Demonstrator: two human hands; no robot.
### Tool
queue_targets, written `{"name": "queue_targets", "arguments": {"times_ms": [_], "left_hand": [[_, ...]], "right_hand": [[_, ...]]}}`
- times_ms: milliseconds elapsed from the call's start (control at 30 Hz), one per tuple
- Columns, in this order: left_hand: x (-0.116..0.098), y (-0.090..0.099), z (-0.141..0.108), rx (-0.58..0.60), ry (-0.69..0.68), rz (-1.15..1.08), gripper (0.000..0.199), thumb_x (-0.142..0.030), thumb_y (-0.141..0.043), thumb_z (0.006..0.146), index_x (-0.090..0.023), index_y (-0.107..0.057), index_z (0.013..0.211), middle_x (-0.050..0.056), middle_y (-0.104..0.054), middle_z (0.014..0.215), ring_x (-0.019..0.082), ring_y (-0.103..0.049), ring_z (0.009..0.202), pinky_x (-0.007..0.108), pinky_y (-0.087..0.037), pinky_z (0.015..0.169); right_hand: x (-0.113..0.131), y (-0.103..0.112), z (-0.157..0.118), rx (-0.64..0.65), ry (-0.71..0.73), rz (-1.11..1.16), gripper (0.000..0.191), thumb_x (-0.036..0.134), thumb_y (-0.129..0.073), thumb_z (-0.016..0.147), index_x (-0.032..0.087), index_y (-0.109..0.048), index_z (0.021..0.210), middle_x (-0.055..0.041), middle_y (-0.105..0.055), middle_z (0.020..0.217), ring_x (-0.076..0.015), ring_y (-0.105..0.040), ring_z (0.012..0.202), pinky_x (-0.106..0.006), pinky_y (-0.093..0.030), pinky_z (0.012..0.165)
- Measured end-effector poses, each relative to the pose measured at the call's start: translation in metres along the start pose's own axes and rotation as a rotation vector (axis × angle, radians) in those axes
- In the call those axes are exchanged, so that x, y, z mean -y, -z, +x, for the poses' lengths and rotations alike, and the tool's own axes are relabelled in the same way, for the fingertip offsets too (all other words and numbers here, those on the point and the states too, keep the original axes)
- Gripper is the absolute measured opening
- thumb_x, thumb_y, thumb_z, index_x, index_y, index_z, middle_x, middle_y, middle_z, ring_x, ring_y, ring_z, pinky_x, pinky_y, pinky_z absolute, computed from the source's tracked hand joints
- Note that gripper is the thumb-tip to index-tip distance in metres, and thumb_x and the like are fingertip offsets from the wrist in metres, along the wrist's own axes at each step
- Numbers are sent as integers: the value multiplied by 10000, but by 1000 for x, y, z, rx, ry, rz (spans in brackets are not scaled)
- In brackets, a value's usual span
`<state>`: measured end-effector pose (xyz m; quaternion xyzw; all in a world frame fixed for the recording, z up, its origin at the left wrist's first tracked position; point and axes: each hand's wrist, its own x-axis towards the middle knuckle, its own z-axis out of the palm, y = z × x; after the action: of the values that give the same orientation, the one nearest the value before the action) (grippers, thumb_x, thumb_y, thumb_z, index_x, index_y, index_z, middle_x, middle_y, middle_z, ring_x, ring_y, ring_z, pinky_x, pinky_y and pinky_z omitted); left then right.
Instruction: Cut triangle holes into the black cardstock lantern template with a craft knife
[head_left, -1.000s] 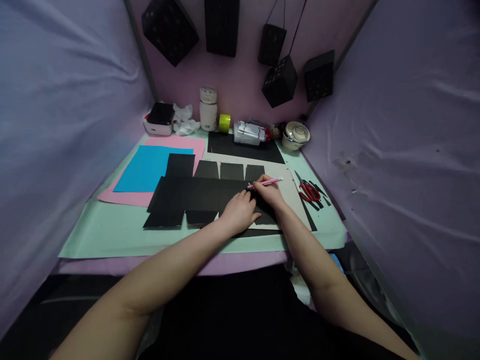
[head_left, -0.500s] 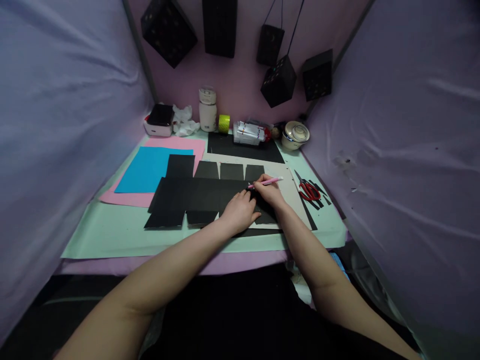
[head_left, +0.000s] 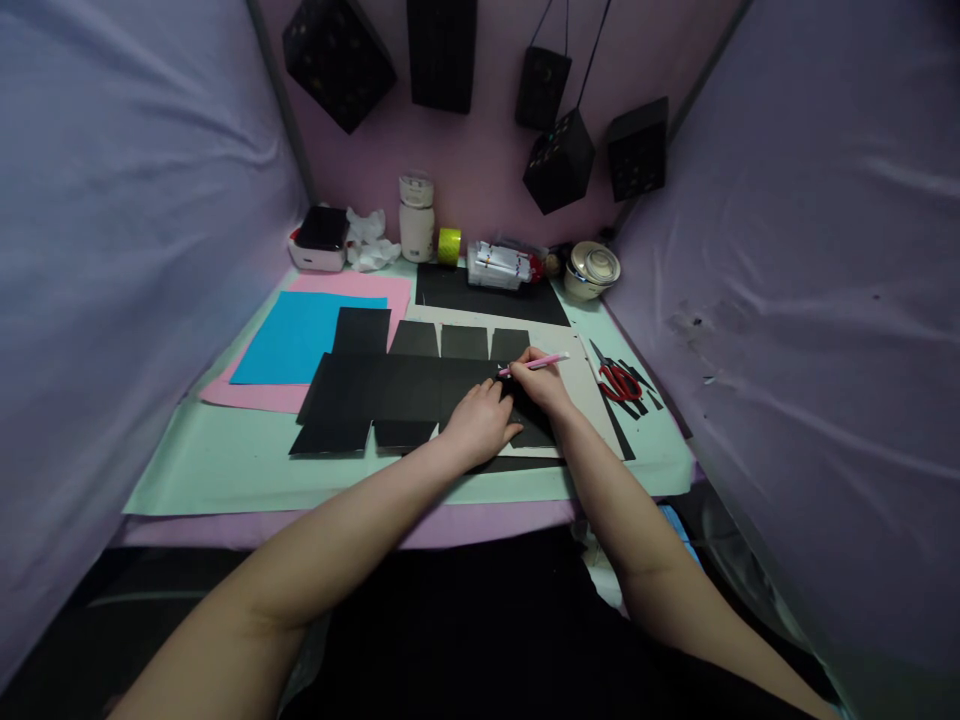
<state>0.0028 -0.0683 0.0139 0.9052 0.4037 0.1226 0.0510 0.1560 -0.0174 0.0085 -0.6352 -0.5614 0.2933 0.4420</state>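
Note:
A black card sheet (head_left: 382, 385) with flaps cut along both long edges lies flat across the work surface. My left hand (head_left: 480, 425) rests palm down on its right part, fingers stretched out and holding nothing. Just to the right, my right hand (head_left: 538, 380) pinches a slim pink pen-like tool (head_left: 551, 361) with a white end. The tool slants down to the left, its lower end at the card near my left fingertips. I cannot make out its tip. A pale board (head_left: 589, 400) lies under the card's right side.
Red-handled scissors (head_left: 619, 381) and black paper scraps (head_left: 649, 383) lie at the right. Blue paper (head_left: 281, 335) on pink paper (head_left: 251, 397) is at the left. Behind stand a white bottle (head_left: 417, 230), yellow tape (head_left: 449, 246) and a lidded bowl (head_left: 592, 270). Black boxes (head_left: 559, 165) hang above.
The pink tool and my right fingers have shifted very slightly to the right. My left hand holds its place on the card.

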Motion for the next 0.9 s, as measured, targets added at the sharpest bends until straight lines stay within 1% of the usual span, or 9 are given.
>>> {"name": "queue_targets", "arguments": {"times_ms": [267, 600, 800, 900], "left_hand": [[1, -2, 0, -6, 5, -41, 420, -393, -616, 896, -95, -616, 1192, 214, -539, 1342, 353, -474, 1289, 489, -365, 1085], [1, -2, 0, -4, -2, -19, 420, -399, -617, 893, -88, -621, 1176, 207, -559, 1308, 347, -483, 1275, 472, -366, 1087], [2, -4, 0, -30, -10, -16, 373, -392, -595, 903, -129, -620, 1167, 183, -562, 1315, 331, -488, 1271, 480, -375, 1077], [1, -4, 0, -30, -7, -13, 379, -393, -599, 899, -129, -621, 1169, 180, -569, 1305, 333, -490, 1268, 479, -378, 1074]], "right_hand": [[-1, 1, 0, -22, 14, -27, 105, 272, -540, 633, 225, -457, 589, 50, -491, 583, -141, -456, 633, -271, -335, 587], [-4, 2, 0, -31, 22, -25, 108, 276, -538, 637, 225, -457, 587, 53, -483, 578, -136, -442, 617, -268, -327, 572], [-5, 1, 2, -41, 35, -30, 114, 276, -527, 635, 230, -437, 584, 53, -467, 571, -139, -427, 613, -271, -311, 561], [-4, 1, 2, -46, 30, -34, 125, 274, -529, 638, 231, -426, 581, 53, -462, 569, -140, -423, 611, -274, -310, 564]]}}
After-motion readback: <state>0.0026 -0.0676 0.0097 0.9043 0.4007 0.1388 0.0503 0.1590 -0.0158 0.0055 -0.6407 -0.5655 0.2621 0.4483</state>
